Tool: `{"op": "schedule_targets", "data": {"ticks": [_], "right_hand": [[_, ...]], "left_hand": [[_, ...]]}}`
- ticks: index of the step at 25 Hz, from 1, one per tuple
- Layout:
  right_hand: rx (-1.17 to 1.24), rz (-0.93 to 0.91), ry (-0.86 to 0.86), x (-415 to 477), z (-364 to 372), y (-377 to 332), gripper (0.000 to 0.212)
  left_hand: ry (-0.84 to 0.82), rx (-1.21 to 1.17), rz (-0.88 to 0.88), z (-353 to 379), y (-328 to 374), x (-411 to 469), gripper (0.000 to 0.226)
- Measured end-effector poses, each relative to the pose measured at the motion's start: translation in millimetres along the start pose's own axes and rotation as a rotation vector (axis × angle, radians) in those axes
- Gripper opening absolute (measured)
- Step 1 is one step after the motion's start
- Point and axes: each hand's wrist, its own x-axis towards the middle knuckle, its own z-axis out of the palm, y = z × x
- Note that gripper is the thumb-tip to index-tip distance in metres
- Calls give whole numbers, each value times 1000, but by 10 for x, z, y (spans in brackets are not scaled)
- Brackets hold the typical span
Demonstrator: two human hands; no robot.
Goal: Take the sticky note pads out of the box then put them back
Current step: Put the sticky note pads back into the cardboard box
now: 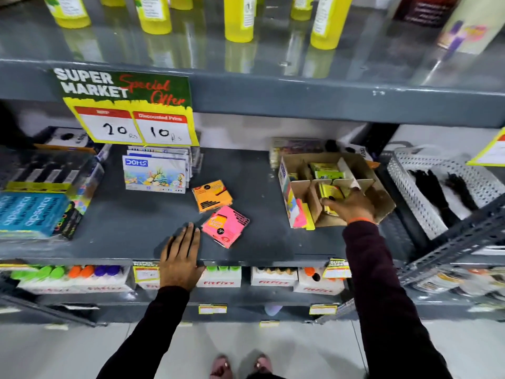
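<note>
A cardboard box [381, 196] with dividers stands on the grey shelf [136, 217], right of middle. My right hand [351, 205] reaches into its front compartment and is shut on a yellow sticky note pad [331, 193]. More yellow pads [325, 170] sit in the back compartments. An orange pad [211, 195] and a pink pad [225, 226] lie loose on the shelf to the left of the box. My left hand [180, 258] rests flat on the shelf's front edge, fingers apart, just left of the pink pad.
A stack of white colour boxes [154, 173] stands behind the loose pads under a price sign [134, 119]. Blue boxes [32, 214] fill the left end. A white perforated basket [426, 192] sits right of the box. Yellow bottles [239, 17] stand on the shelf above.
</note>
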Motion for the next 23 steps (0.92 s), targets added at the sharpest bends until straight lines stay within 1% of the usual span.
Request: {"op": "schedule_targets", "data": {"ticks": [2,3,4,7,9,10,11,13,14,15,16,17,18,19,20,22,23], "right_hand": [[-52,7,-79,162,181,99,68],[-107,-1,-87,210,284,131,63],[-140,-17,-71,222,364,136,56],[-120,11,-69,139,461,91,40],[-118,17,-68,70,416,50,37],[-121,9,-54,45,377,23,36],[-112,-7,-12,-7,322,-27,35],[-54,-97,126,-191,248,-190,35],[-5,-185,184,-341,255,-314,35],[53,-303,209,-506,306,-444,35],[92,-425,173,-692,394,-581,36],[91,-528,74,-872,536,-699,37],[34,-607,-65,-1044,711,-796,41],[-59,-663,-194,-1165,904,-845,51],[-168,-708,-262,-1243,1081,-868,64],[-310,-730,-277,-1262,1321,-870,85],[-324,-719,-267,-1236,1379,-867,88]], "left_hand": [[-9,-6,-18,-7,7,4,73],[-12,-8,-29,-6,8,6,73],[-14,-10,-37,-15,12,5,73],[-12,-13,-38,-21,12,4,74],[1,-7,-26,-31,4,1,74],[3,-5,-22,-34,0,5,77],[-6,-3,-21,-41,1,12,84],[-41,-8,-29,-54,20,10,98],[-44,-12,-31,-58,35,3,98],[-38,-17,-37,-63,43,-4,96],[-31,-27,-45,-68,47,-4,94],[-33,-41,-52,-82,51,0,92],[-32,-48,-53,-93,54,3,91],[-34,-50,-49,-99,53,1,88],[-29,-46,-42,-96,52,0,84],[-37,-33,-34,-96,40,-6,74],[-54,-29,-40,-96,36,-10,71]]}}
